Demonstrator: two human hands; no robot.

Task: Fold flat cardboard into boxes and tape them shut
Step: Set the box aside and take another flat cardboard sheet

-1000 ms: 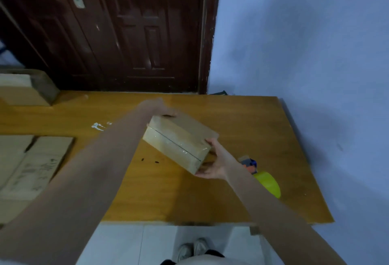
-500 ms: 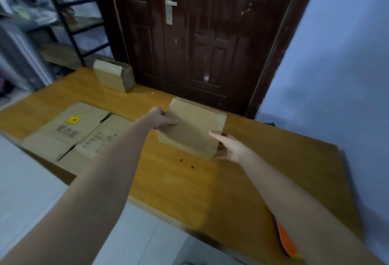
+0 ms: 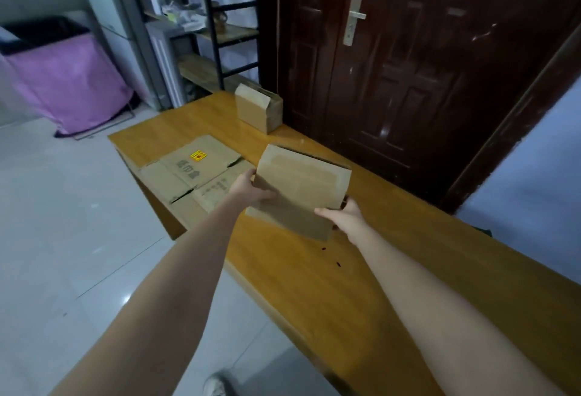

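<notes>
Both hands carry one taped box (image 3: 301, 189) above the tabletop (image 3: 361, 285). The left hand (image 3: 250, 189) holds its left edge, thumb laid on the near face, other fingers hidden behind. The right hand (image 3: 344, 218) holds the lower right corner, thumb in front, the rest curled behind. The step looks like setting it aside: keep even pressure on both edges so the tape does not buckle, and lower it flat. Beyond the left fingers lie two flat cardboard sheets (image 3: 188, 169); farther off stands one open-topped box (image 3: 257, 111)
</notes>
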